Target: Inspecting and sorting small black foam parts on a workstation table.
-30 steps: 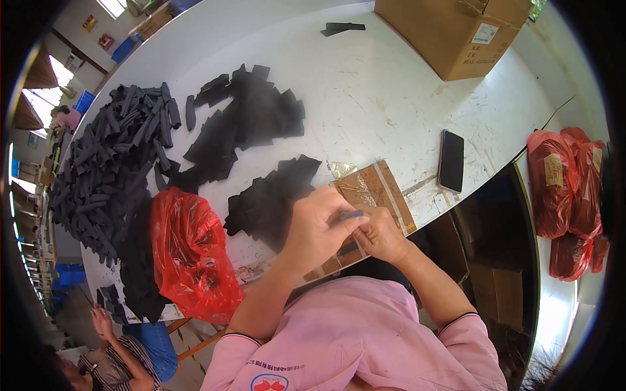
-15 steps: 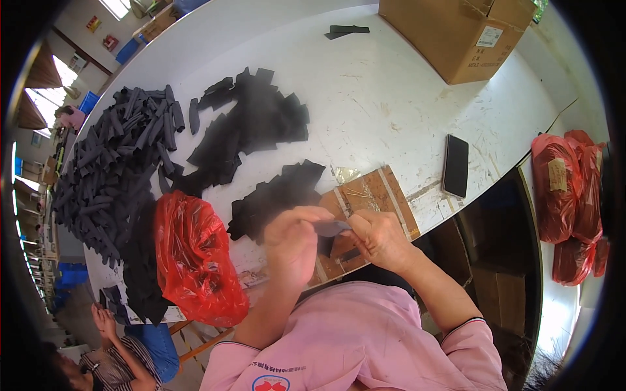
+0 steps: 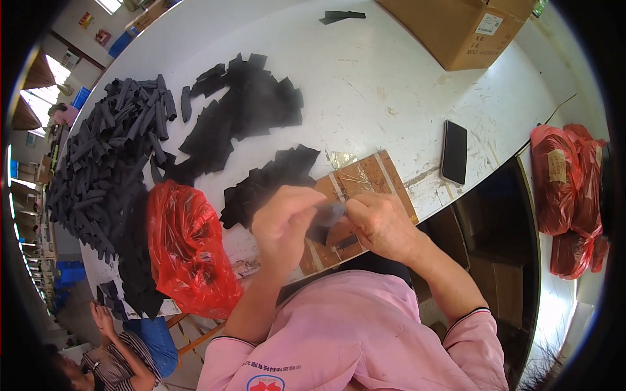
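Note:
A small dark grey piece of fabric-like material (image 3: 330, 214) is stretched between my two hands over the wooden board, slightly blurred. My left hand (image 3: 285, 221) has its thumb and fingers closed on the piece's left side. At its right end, my right hand (image 3: 379, 225) pinches it with curled fingers. The brown wooden board (image 3: 391, 179), crossed by pale strips, lies beneath at the table's near edge. Just beyond my left hand spreads a pile of flat black pieces (image 3: 277, 173).
A red plastic bag (image 3: 189, 254) lies left of my left arm. Farther left is a heap of rolled dark pieces (image 3: 107, 156); a larger flat black pile (image 3: 254, 104) lies beyond. A phone (image 3: 454, 152), cardboard box (image 3: 456, 32) and red bags (image 3: 566, 182) are rightward. Another person (image 3: 124, 358) sits lower left.
My hands stay pinched on the dark piece, and my left hand has shifted slightly left and its fingers have turned. The whole view has shifted a little, so the table items appear higher.

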{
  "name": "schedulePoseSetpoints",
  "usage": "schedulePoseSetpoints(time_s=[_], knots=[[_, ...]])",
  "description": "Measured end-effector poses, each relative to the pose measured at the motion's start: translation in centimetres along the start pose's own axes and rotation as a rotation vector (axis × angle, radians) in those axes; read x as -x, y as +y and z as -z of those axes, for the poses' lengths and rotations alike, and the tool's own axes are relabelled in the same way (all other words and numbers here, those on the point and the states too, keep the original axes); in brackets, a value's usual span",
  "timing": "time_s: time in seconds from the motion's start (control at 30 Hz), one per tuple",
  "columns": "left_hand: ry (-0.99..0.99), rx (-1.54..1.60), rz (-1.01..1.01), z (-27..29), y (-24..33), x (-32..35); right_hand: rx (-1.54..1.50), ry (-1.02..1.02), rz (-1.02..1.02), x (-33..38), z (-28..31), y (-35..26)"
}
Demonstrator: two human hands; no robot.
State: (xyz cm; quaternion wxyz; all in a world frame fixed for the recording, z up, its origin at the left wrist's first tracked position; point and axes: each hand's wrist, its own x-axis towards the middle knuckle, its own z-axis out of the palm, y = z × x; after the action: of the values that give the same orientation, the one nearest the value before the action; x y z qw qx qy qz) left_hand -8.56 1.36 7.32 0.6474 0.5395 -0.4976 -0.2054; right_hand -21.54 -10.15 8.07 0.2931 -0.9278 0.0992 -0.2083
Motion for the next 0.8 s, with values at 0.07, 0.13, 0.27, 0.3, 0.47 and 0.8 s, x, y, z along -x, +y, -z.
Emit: schedulePoseSetpoints(time_s=[0.07, 0.13, 0.27, 0.3, 0.47, 0.8], knots=[[0.323, -0.077, 0.189, -0.7, -1.2, 1.8, -0.219, 0.086, 0.076, -1.2, 2.4, -0.7], [0.303, -0.355, 0.28, -0.5, -2.7, 4.2, -0.697, 0.167, -0.096, -1.4, 5.9, -2.6], [0.043, -0.863, 0.206, -2.6, -5.0, 7.0, -1.054, 0.668, -0.352, 2.7, 5.9, 0.5], [-0.004, -0.932, 0.235, -3.3, -6.0, 7.3, -1.06, 0.685, -0.463, 5.0, 5.2, 1.9], [-0.065, -1.157, 0.094, -3.5, -7.9, 7.5, -0.958, 0.836, -1.282, 20.2, -0.7, 8.8], [-0.181, -0.725, -0.383, -2.2, -1.7, 8.2, -1.271, -0.045, -0.84, 12.0, -2.7, 2.1]])
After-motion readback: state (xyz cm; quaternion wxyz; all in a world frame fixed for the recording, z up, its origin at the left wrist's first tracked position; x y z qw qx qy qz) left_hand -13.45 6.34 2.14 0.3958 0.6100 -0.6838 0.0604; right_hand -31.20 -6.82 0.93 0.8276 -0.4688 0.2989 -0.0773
